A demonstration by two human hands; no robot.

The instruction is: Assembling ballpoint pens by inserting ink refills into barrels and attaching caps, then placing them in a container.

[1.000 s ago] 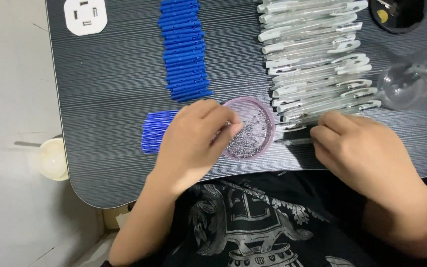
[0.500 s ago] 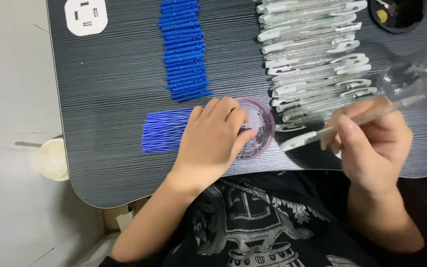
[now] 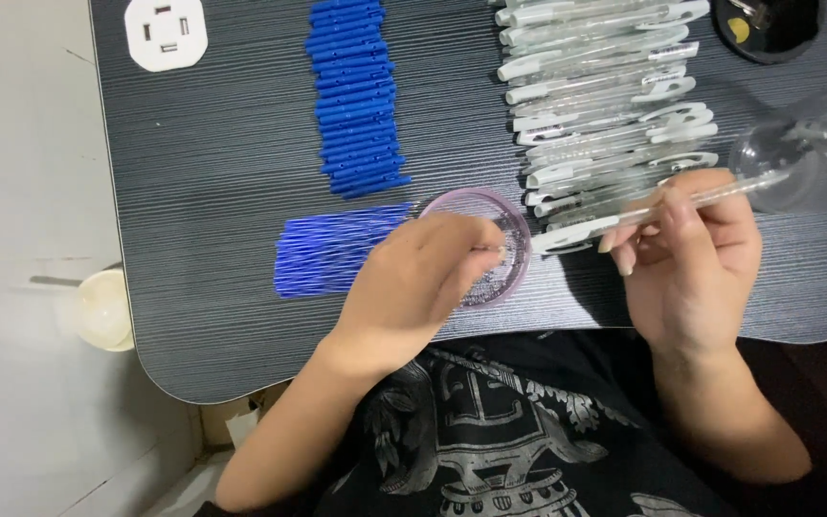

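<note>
One clear pen barrel [image 3: 662, 203] is pinched in the right hand [image 3: 686, 263]; left hand [image 3: 413, 287] fingers [image 3: 476, 244] close over the dish [image 3: 504, 239] near the counter's [image 3: 222, 191] front edge, their contents unseen. Insertion likely follows, requiring alignment.

The left hand [image 3: 413, 287] dips into a small purple dish [image 3: 514, 225] on the table [image 3: 222, 172]; the right hand [image 3: 691, 258] pinches a clear pen barrel [image 3: 720, 194]

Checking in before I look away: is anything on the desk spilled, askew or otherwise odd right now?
Nothing stands out. The blue caps and clear pen barrels lie in tidy rows, the blue refills in a bundle. The left hand is over the small round dish; the right hand holds one barrel.
</note>
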